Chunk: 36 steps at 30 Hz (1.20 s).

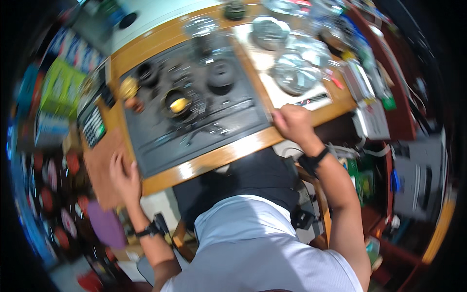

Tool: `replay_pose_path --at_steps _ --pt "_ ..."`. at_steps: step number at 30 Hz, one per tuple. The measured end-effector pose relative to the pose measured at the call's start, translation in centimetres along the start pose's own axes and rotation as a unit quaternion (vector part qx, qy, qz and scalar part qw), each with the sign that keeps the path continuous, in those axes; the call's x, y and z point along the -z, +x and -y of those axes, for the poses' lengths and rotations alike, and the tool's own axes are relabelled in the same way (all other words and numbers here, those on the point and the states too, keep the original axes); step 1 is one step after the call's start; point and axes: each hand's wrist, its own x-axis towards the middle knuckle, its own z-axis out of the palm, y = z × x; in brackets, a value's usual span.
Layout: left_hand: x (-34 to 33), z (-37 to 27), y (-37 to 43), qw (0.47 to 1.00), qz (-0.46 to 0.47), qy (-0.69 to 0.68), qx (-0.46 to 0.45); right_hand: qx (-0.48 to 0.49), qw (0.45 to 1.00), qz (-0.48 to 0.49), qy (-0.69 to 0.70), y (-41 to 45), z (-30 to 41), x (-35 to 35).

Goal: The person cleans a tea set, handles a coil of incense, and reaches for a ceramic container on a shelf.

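My left hand (pixel 124 177) rests with fingers apart over a brown cloth (pixel 104 169) at the left corner of the wooden table, holding nothing. At the table's front right edge is my right hand (pixel 293 122), its fingers curled; whether something is inside cannot be told. Between them lies a dark tea tray (pixel 233 122), wet in places. On it stand a round dark lidded pot (pixel 221 75), a small dark cup (pixel 147 74) and a dark bowl (pixel 168 99) with a yellow thing (pixel 178 105) in it. A gold-coloured figure (pixel 129 87) sits at the tray's left edge.
Glass pots (pixel 296 75) crowd a white panel (pixel 313 104) with a lit display at the right. A calculator (pixel 93 126) and a green box (pixel 60 87) are at the left. A white box (pixel 371 122) stands beyond my right hand. The picture is blurred by motion.
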Motion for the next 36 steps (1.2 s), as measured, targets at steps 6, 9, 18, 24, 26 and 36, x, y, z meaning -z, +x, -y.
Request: replay_pose_path --at_steps 6,9,18,24,26,36 --pt "0.1 -1.5 -0.2 1.0 -0.026 -0.011 0.003 0.011 1.0 0.014 -0.004 0.0 -0.3 0.6" --pt "0.2 -1.6 -0.5 1.0 -0.026 0.003 0.002 0.01 1.0 0.01 0.0 0.0 -0.3 0.5" --pt "0.5 -1.6 -0.6 0.994 -0.087 -0.071 -0.015 0.023 0.999 -0.035 -0.002 0.1 -0.8 -0.3" --pt "2.2 -0.7 0.2 0.985 -0.109 -0.132 0.008 0.025 0.996 -0.065 0.047 2.8 1.6 0.2" --pt "3.4 0.4 0.7 0.988 -0.082 -0.126 0.019 0.034 0.995 -0.049 0.08 5.0 3.5 0.4" --pt "1.9 6.2 -0.5 0.997 -0.037 0.058 0.046 0.038 0.999 0.004 -0.004 13.5 6.0 -2.6"
